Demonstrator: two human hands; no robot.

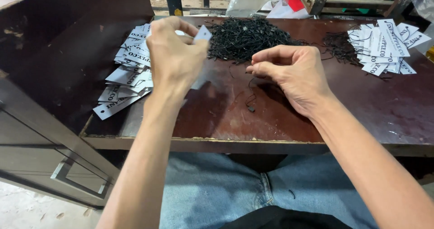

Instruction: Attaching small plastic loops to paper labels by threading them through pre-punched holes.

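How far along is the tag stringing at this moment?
Done: a pile of strung tags lies at the far right. In hand: the left hand holds up one tag, and the right hand pinches a black string. Left: a stack of unstrung tags on the left, and a heap of strings.

Glossy dark red-brown wood on the tabletop, worn and scuffed pale along its front edge. Beside it, the cabinet shows matt dark wood with a metal handle. Tags look like smooth white card. The string pile is thin matt black cord. Below the tabletop, faded blue denim jeans.
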